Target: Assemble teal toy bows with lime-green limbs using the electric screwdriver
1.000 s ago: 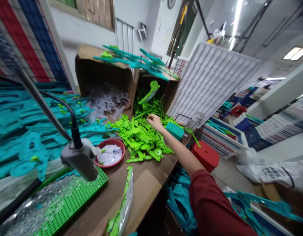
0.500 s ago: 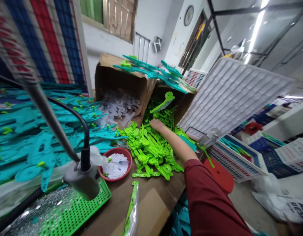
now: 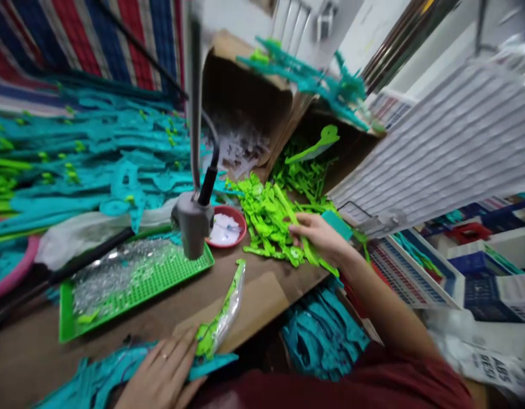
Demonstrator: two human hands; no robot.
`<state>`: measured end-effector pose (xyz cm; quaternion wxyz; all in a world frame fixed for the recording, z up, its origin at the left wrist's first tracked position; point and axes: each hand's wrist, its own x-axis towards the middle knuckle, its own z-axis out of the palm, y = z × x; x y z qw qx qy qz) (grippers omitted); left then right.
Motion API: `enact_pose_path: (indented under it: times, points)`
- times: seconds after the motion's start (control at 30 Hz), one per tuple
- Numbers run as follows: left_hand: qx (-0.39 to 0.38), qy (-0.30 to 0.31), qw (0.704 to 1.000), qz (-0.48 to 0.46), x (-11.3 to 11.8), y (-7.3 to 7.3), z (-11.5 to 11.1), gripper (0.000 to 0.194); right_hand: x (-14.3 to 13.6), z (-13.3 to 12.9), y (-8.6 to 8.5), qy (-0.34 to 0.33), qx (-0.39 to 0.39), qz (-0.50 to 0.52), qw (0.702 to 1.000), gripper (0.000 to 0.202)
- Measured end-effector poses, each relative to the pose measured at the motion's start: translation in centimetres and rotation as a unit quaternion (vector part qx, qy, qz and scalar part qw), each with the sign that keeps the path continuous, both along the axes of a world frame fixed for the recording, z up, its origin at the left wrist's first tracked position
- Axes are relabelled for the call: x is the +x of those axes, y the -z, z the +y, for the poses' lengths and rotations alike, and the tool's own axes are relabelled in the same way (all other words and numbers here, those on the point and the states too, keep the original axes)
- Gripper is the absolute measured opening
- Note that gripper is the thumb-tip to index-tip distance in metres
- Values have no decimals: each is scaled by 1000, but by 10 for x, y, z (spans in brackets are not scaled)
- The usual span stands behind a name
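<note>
My right hand (image 3: 317, 234) pinches a long lime-green plastic part (image 3: 287, 203) between thumb and fingers. It is at the near right side of a heap of lime-green plastic parts (image 3: 262, 213) on the table. My left hand (image 3: 166, 363), with a ring on one finger, lies with its fingers stretched out over a teal plastic part (image 3: 104, 372) at the table's front edge. Just beyond its fingertips is a lime-green part with a clear piece (image 3: 228, 307) along it, near a flat cardboard sheet (image 3: 262, 301).
A metal tool head on an arm (image 3: 193, 227) hangs over a green tray (image 3: 155, 278) of small shiny pieces. Beside it sits a red bowl (image 3: 244, 230) of white pieces. Cardboard boxes (image 3: 299, 113) stand behind, teal parts (image 3: 160, 147) pile up left, more teal parts (image 3: 322, 329) lie below.
My right hand has drawn back from the far side of the green heap and now has a green part in it. My left hand has come into view; the camera has tilted down.
</note>
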<state>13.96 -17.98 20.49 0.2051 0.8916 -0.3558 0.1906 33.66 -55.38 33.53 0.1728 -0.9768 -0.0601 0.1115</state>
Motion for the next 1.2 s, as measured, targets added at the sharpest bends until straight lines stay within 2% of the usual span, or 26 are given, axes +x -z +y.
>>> enact_pose_path:
  times: [0.03, 0.07, 0.13, 0.17, 0.2, 0.27, 0.37, 0.43, 0.53, 0.63, 0.7, 0.77, 0.83, 0.9, 0.97, 1.07, 1.2]
  points:
    - [14, -4, 1000, -13, -3, 1, 3, 38, -28, 10, 16, 1, 175, 115, 978, 32]
    - [27, -6, 999, -26, -5, 1, 5, 39, -52, 21, 32, 35, 303, 202, 931, 31]
    - [50, -5, 998, -39, -7, -1, 8, 42, -80, 41, 66, 115, 426, 290, 849, 30]
    - [54, -4, 998, -38, -6, -2, 8, 42, -83, 49, 80, 141, 443, 293, 835, 28]
    - [57, -5, 998, -37, -5, -2, 8, 42, -78, 53, 91, 160, 449, 282, 833, 26]
    - [67, -8, 997, -37, -2, -3, 4, 43, -55, 55, 101, 180, 450, 236, 842, 22]
    - [79, -15, 996, -34, 4, -4, -5, 46, -19, 46, 95, 210, 452, 169, 850, 14]
    - [84, -19, 996, -18, 6, -5, -12, 46, -11, 45, 89, 224, 447, 140, 855, 8]
    - [83, -25, 996, 11, 5, -6, -17, 44, -31, 56, 91, 222, 434, 127, 864, 10]
    - [69, -27, 997, 23, 1, -6, -16, 43, -71, 72, 100, 210, 405, 116, 882, 20]
    - [66, -21, 997, 23, -3, -7, -13, 43, -97, 77, 102, 217, 376, 75, 898, 34]
    - [60, -10, 998, 24, -5, -7, -10, 41, -118, 74, 99, 175, 306, -4, 936, 54]
    - [52, 1, 998, 31, -6, -8, -6, 39, -131, 67, 91, 35, 213, -43, 976, 67]
    - [39, 10, 998, 39, -5, -7, -4, 40, -137, 61, 84, -138, 138, -11, 981, 73]
    - [21, 12, 998, 54, -2, -5, -3, 41, -136, 59, 82, -241, 105, 41, 964, 68]
    - [-4, 8, 996, 86, 2, -3, -4, 41, -130, 59, 86, -293, 76, 79, 950, 63]
    - [-22, -9, 990, 139, 4, -3, -4, 46, -131, 54, 84, -296, 66, 113, 946, 76]
